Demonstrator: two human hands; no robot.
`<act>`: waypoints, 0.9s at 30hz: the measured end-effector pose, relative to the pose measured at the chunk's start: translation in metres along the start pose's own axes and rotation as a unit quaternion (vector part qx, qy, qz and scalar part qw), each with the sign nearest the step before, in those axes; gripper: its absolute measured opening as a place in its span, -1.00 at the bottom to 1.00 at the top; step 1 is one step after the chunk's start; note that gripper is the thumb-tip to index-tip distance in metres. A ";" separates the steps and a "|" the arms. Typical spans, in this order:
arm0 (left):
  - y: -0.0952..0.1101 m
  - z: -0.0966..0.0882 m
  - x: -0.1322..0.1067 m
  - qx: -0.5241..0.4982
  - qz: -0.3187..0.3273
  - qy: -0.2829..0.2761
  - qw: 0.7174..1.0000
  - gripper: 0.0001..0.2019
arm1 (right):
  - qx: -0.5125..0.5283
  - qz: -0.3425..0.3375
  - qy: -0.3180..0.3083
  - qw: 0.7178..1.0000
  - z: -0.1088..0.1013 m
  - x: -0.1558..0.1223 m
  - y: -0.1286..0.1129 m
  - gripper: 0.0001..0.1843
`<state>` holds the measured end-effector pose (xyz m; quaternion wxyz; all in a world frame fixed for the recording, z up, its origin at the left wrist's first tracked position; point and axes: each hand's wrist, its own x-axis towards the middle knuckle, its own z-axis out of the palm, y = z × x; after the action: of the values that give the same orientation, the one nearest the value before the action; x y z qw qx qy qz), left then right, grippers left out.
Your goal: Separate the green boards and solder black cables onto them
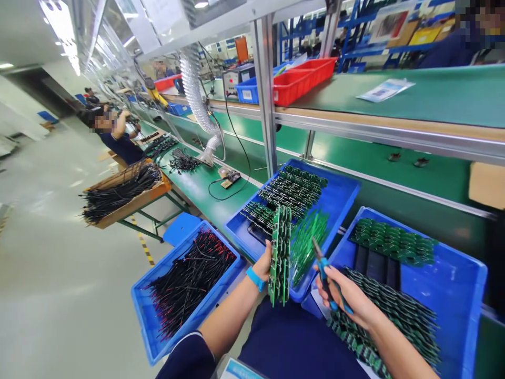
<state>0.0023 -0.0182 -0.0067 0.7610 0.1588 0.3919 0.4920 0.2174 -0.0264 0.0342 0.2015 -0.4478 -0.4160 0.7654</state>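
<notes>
My left hand, with a blue band at the wrist, is closed on a stack of green circuit boards held upright on edge. My right hand grips blue-handled needle-nose pliers, their jaws pointing up and left toward thin green strips. Those strips lie in a blue tray that also holds rows of circuit boards. Under my right forearm, a second blue tray carries more boards and dark bars.
A blue bin of black wires with red ends stands at my left. Beyond it, a cardboard box holds black cables. A silver duct hangs over the green bench. A metal post rises behind the trays. A co-worker sits farther along.
</notes>
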 end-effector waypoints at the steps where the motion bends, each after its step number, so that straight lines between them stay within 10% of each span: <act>1: 0.004 -0.001 -0.001 0.002 0.001 0.014 1.000 -0.33 | -0.018 0.029 0.006 0.999 -0.003 0.000 0.001 -0.57; 14: 0.020 0.014 0.004 -0.013 0.067 0.090 0.994 -0.38 | -0.308 0.010 0.040 0.950 0.025 -0.053 -0.019 -0.41; 27: 0.026 0.016 0.006 0.004 0.075 0.107 0.991 -0.38 | -0.283 -0.040 0.009 0.958 0.018 -0.050 -0.011 -0.47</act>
<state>-0.0004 0.0013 0.0174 0.6751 0.1372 0.4595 0.5607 0.2274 -0.0622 0.0736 0.1002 -0.4763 -0.6315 0.6036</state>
